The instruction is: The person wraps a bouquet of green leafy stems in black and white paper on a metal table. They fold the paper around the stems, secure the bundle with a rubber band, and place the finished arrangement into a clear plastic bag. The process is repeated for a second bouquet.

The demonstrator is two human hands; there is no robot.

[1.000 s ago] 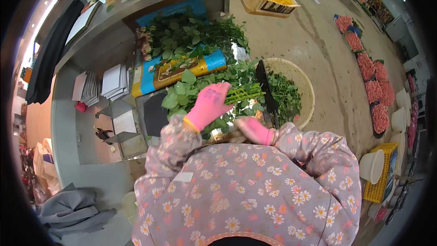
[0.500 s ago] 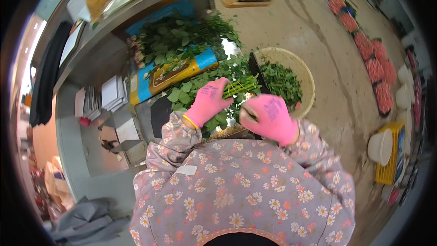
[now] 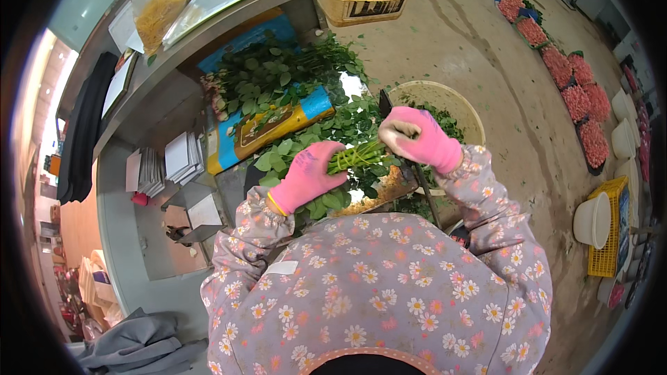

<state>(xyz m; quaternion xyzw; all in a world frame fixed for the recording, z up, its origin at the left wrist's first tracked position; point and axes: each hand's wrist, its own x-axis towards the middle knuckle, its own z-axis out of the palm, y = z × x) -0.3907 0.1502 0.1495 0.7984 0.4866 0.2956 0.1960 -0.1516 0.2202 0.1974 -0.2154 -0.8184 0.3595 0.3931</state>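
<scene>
My left hand (image 3: 309, 175), in a pink glove, is closed around a bunch of green stems (image 3: 360, 157) whose leafy part spreads around and behind my glove. The cut ends point right, toward my right hand (image 3: 422, 137). That hand, also gloved in pink with a worn pale palm, is curled into a fist right by the stem ends. A dark bar (image 3: 385, 103) passes behind it, and what the fingers hold, if anything, is hidden. Under the stems lies a worn metal plate (image 3: 389, 191). More leafy stems (image 3: 278, 62) are heaped beyond, beside a blue and yellow package (image 3: 285, 125).
A round tub (image 3: 472, 107) of leaf cuttings stands right of the bench. At the far edge sits a box (image 3: 361, 10) of yellow rubber bands. Card stacks (image 3: 182, 158) lie left. Pink flower bunches (image 3: 577, 101) and a yellow crate (image 3: 606, 236) line the floor at right.
My right hand has moved up and right, to beside the dark bar. The left hand has shifted slightly down and left with the stems, and the metal plate shows more.
</scene>
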